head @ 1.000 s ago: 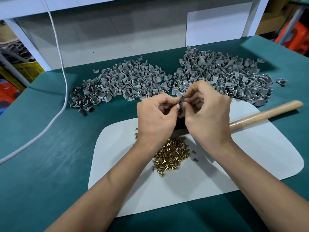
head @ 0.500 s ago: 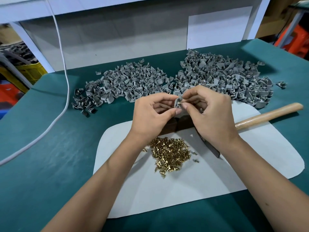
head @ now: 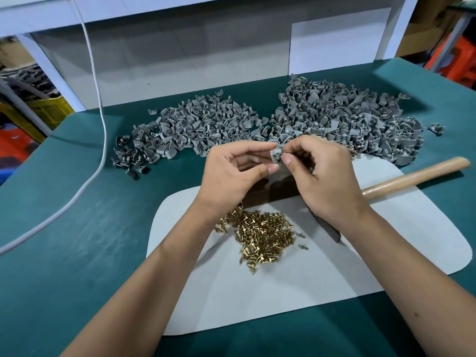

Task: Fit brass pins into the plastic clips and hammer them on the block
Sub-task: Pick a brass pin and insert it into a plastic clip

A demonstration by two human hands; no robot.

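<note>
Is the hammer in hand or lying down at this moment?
Lying down. The hammer rests on the white mat, handle free; both the left hand and right hand pinch a grey clip.

Both forearms bare, entering from the near edge and converging toward the middle of the scene. Left hand point(head: 231, 176): back of hand facing up, forefinger extended toward the right, thumb tip below it, other fingers loosely curled beneath. Right hand point(head: 324, 176): back of hand up, fingers curled inward, thumb point(head: 289, 161) pressed toward the fingertips. The two hands meet at their fingertips, both pinching one small grey clip point(head: 277, 154) between them. Wrists level, slightly bent.
</note>
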